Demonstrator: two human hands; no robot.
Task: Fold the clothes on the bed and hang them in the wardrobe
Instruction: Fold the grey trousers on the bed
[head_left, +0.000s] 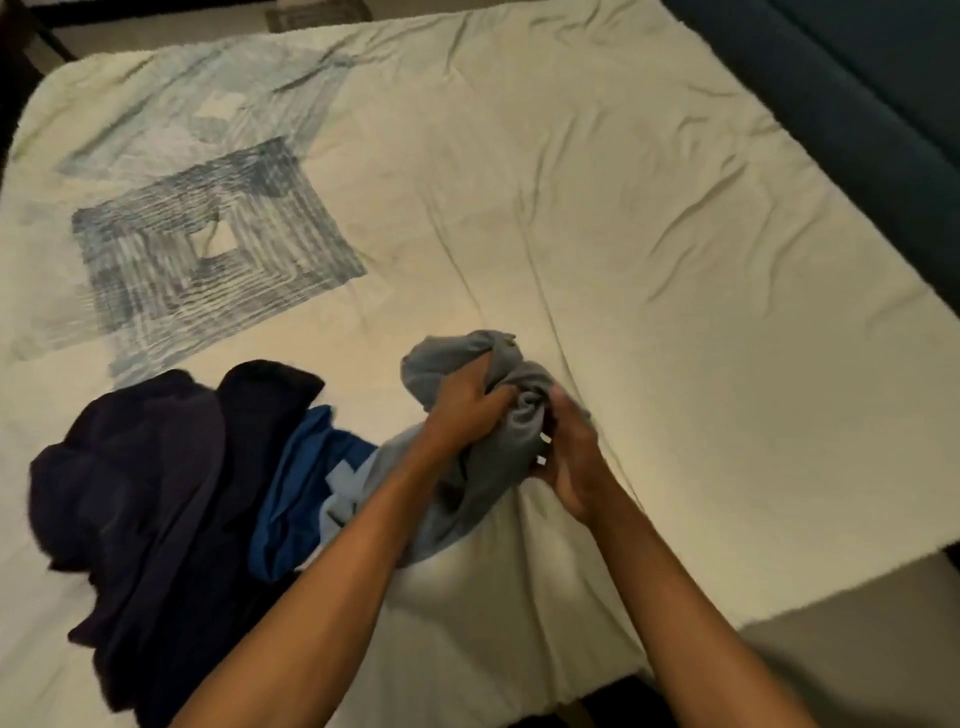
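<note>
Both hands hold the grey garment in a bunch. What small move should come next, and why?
Probably lift and shake the grey garment open, then spread it on the bare sheet to the right. The left hand and right hand both grip it crumpled, so no edge shows for a fold. The dark garments and the blue one fill the left side.

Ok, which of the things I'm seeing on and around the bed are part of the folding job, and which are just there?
Part of the job:
grey garment, gripped bunched by left hand and right hand
blue garment
dark navy clothes
bed, the work surface

Just there:
printed square pattern on the sheet
dark sofa beside the bed
</note>
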